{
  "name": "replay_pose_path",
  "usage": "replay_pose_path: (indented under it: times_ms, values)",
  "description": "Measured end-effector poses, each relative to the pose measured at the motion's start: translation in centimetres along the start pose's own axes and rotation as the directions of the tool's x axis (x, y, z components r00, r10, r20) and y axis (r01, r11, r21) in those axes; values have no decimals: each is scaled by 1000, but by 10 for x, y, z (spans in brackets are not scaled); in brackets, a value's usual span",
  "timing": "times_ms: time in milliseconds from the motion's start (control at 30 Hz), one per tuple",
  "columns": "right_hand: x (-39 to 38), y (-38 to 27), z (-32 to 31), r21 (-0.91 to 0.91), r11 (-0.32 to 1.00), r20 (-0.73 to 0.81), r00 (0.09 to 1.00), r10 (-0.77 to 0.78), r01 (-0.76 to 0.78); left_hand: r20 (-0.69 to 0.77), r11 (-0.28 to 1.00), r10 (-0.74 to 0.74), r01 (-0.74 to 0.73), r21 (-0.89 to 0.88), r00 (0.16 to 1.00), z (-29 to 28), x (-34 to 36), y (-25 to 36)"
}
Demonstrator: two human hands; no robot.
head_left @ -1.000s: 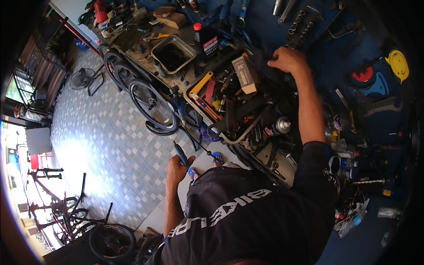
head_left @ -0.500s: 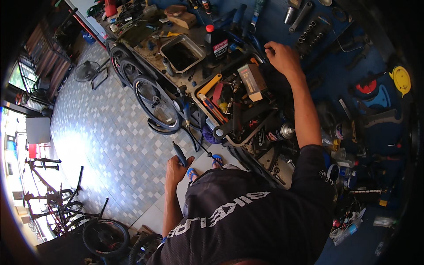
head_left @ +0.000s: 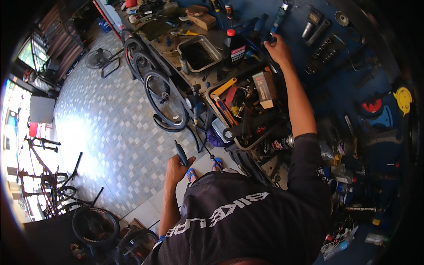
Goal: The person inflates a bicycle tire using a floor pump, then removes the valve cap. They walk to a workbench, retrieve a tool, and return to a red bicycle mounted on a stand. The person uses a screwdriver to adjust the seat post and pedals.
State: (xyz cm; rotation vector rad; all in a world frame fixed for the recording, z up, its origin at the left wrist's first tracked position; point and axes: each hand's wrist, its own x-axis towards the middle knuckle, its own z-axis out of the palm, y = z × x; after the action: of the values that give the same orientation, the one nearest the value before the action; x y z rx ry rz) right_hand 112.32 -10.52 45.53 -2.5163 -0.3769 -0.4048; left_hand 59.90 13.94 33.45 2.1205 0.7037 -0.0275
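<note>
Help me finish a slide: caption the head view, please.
Beside a cluttered bench, the left hand grips a grey tool while the right hand hovers near a blue tool.

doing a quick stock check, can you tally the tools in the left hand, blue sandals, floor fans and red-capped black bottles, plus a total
Dark tool in the left hand: 1
Blue sandals: 2
Floor fan: 1
Red-capped black bottle: 1
Total: 5
</note>
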Motion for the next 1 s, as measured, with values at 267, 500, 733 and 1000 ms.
replay_pose_path:
  times_ms: [267,500,733,1000]
  values:
    - [64,56,86,554,764,216,943,252,-330,-21,994,-108,108,-13,994,-9,-22,-21]
    - [98,94,106,537,784,217,949,229,-312,-106,999,15,-20,-45,994,-6,-37,-41]
    - [78,65,90,446,828,278,932,232,-340,-123,999,40,-41,-11,992,-11,-31,-43]
    - [96,115,56,380,823,313,896,316,-423,-81,993,96,-102,-66,992,-20,-7,-43]
